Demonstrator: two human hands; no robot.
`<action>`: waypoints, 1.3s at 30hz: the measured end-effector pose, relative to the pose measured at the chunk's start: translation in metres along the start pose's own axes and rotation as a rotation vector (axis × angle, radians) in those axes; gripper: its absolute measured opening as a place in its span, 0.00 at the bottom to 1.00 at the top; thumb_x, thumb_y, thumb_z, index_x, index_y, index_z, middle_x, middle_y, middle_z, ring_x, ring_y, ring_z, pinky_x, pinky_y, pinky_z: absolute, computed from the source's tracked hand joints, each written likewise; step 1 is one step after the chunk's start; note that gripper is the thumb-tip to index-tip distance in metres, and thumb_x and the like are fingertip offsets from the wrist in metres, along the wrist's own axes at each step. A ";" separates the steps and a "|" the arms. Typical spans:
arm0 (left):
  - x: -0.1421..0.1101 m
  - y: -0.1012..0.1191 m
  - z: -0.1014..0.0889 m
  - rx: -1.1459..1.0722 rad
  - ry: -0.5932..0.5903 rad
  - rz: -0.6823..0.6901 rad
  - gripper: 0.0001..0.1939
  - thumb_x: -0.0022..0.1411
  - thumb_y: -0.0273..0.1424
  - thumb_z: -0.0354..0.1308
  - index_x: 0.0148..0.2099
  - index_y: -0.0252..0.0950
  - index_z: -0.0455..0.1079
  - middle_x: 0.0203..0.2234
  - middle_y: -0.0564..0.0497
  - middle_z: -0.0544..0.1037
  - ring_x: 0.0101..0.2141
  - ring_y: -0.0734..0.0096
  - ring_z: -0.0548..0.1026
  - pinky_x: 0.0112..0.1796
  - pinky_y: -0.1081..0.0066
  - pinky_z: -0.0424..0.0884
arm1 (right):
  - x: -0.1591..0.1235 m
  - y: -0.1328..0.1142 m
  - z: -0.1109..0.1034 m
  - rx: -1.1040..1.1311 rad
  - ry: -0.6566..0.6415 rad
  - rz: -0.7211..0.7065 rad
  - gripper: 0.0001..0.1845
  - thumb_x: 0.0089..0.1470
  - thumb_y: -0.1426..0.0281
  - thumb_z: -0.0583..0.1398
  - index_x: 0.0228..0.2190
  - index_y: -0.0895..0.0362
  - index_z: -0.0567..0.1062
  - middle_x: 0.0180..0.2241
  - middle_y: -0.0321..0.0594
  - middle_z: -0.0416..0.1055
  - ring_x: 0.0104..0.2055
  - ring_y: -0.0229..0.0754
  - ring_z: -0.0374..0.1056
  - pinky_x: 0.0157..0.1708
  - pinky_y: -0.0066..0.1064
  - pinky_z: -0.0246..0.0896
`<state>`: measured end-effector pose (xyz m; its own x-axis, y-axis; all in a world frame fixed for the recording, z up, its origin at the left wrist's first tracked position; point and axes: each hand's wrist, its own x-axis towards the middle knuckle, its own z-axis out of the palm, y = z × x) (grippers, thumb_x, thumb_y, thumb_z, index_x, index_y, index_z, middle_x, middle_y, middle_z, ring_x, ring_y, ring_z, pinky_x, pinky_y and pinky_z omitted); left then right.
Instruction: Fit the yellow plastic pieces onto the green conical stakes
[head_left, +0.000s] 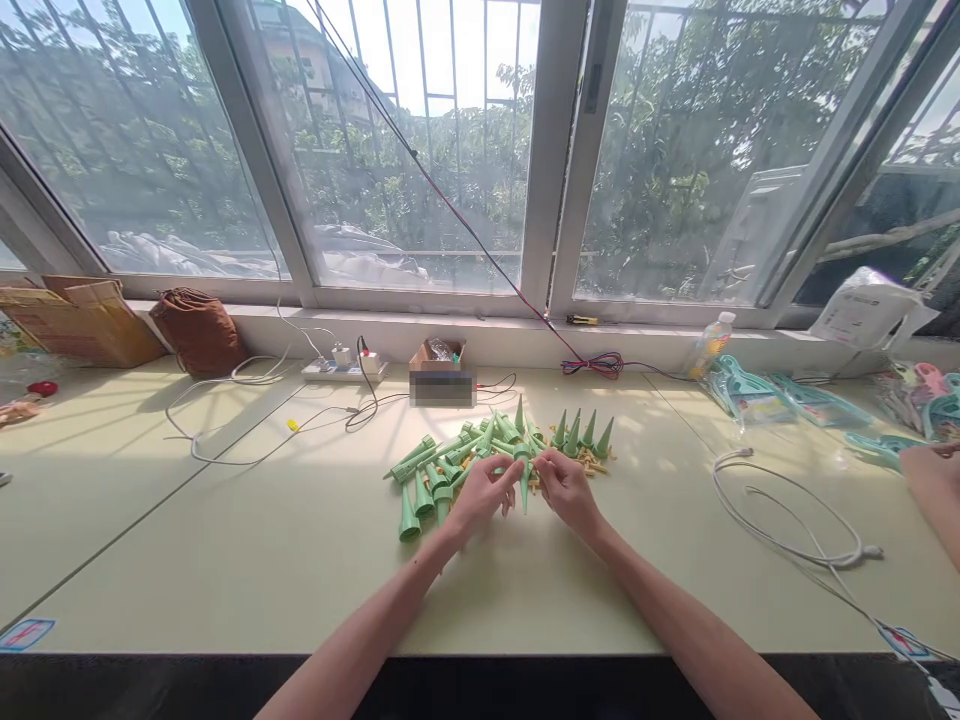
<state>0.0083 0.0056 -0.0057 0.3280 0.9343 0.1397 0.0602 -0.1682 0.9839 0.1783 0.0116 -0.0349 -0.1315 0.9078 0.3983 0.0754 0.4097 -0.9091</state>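
We see the left hand (481, 490) gripping a green spike (524, 488) between thumb and fingers, tip pointing down, over the near edge of the heap. Right hand (568, 490) just beside it, fingertips drawn together at the spike's collar; we cannot tell whether they pinch some small part.

Heap of green pieces (424, 500) beyond and left of the hands, flared ends mostly toward us on the near left. The 2 hands hide part of its middle. To the right, 4 green cones (604, 438) point upward, small tan pegs (592, 468) scattered around their bases.

Behind the heap, near it: small open carton (442, 385), its front blurred. Further left, power strip (341, 371) with plugs in, white cable (196, 440) looping over the pale table (285, 560), then brown cloth bag (199, 332) and cardboard box (124, 330).

Red-and-black wire (596, 366) bunched by the sill. To its right, bottle (712, 345) and teal hangers (750, 388), some in clear plastic. Coiled white cord (795, 545) well apart from the right hand. At the right edge we note another person's arm (934, 490) close to the hangers.
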 end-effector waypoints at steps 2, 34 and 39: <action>-0.001 0.001 0.000 0.002 -0.001 0.008 0.23 0.59 0.50 0.60 0.31 0.34 0.66 0.14 0.56 0.69 0.14 0.76 0.67 0.18 0.77 0.63 | 0.000 0.002 0.000 0.009 -0.007 -0.001 0.23 0.61 0.49 0.54 0.25 0.54 0.64 0.13 0.26 0.51 0.14 0.31 0.47 0.15 0.25 0.44; 0.001 -0.007 0.005 0.350 0.153 0.296 0.16 0.66 0.41 0.54 0.51 0.39 0.67 0.42 0.47 0.71 0.24 0.78 0.70 0.21 0.76 0.69 | 0.007 -0.017 0.002 0.262 -0.004 0.194 0.30 0.56 0.44 0.57 0.17 0.54 0.61 0.08 0.26 0.51 0.09 0.29 0.43 0.09 0.25 0.38; 0.003 -0.003 0.004 0.125 0.146 0.119 0.20 0.67 0.48 0.51 0.39 0.34 0.67 0.22 0.53 0.72 0.15 0.79 0.67 0.16 0.78 0.62 | 0.007 -0.015 -0.001 0.182 0.015 0.129 0.29 0.57 0.43 0.55 0.20 0.54 0.62 0.09 0.26 0.52 0.09 0.31 0.46 0.10 0.26 0.40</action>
<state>0.0126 0.0074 -0.0082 0.2000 0.9397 0.2773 0.1491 -0.3089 0.9393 0.1767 0.0120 -0.0184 -0.1171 0.9533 0.2782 -0.0896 0.2689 -0.9590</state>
